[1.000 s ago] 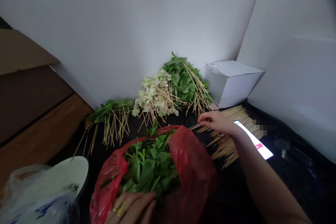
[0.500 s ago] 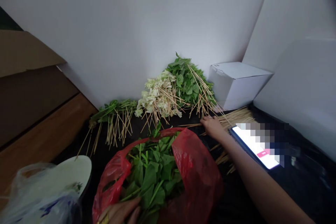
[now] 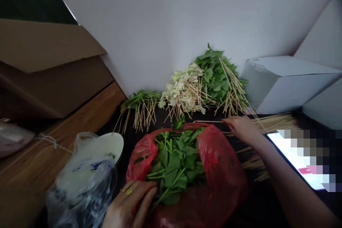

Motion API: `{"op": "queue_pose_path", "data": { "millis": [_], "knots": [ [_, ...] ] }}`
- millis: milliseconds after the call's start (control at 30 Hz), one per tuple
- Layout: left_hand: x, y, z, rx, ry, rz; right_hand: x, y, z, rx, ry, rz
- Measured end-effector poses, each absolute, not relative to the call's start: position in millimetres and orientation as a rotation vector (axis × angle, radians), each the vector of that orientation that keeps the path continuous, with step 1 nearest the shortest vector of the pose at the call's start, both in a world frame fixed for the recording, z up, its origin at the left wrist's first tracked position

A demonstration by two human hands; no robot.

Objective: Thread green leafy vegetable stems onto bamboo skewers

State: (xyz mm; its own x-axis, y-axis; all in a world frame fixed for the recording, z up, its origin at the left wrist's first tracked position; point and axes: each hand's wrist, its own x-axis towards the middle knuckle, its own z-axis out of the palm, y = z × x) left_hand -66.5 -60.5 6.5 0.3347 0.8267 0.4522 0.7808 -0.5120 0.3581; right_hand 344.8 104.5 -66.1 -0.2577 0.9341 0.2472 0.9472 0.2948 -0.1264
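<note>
A red plastic bag (image 3: 221, 171) stands open at the centre, full of leafy greens (image 3: 173, 164). My left hand (image 3: 130, 203), with a gold ring, lies over the bag's near left rim. Its fingers stretch towards the leaves, and nothing shows gripped in them. Beyond the bag's right side, my right hand (image 3: 243, 127) pinches a thin bamboo skewer (image 3: 208, 121) that points left. Loose skewers (image 3: 278, 122) lie under and beside that hand. Against the wall are skewered pale leaves (image 3: 184, 89), a taller pile of skewered greens (image 3: 216, 73) and a smaller green bunch (image 3: 143, 98).
On the left are a white bowl (image 3: 113, 146), a clear plastic bag (image 3: 82, 185) and a cardboard box (image 3: 53, 85) on a wooden surface. A white box (image 3: 275, 85) stands at the back right, and a lit phone (image 3: 291, 153) lies near my right forearm.
The view has swung left, so things sit further right. My right hand has lifted a skewer's end from the loose ones. My left hand shows more fully at the bag's rim.
</note>
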Motion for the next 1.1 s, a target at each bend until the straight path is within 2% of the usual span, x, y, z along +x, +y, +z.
{"op": "queue_pose_path", "data": {
  "millis": [200,333,500,767,933,1100],
  "knots": [
    [-58.8,-65.1,-1.9,2.566,1.502,0.675,327.4,77.4,-21.3,-1.296,-2.088,-0.173],
    [-62.3,-66.4,4.5,2.520,1.470,0.698,300.6,49.6,12.5,-1.140,-2.030,0.003],
    [-63.1,-65.5,31.2,2.186,1.571,0.825,273.0,35.2,38.0,-1.023,-2.058,0.238],
    [-30.6,-44.5,28.8,1.724,1.606,1.215,244.5,42.4,37.9,-0.902,-2.116,0.567],
    [-14.2,-32.6,20.7,1.696,1.558,1.261,237.3,42.4,32.1,-0.903,-2.075,0.808],
    [-2.9,-24.8,14.4,1.647,1.479,1.176,235.8,43.7,29.6,-0.848,-2.038,0.833]
  ]
}}
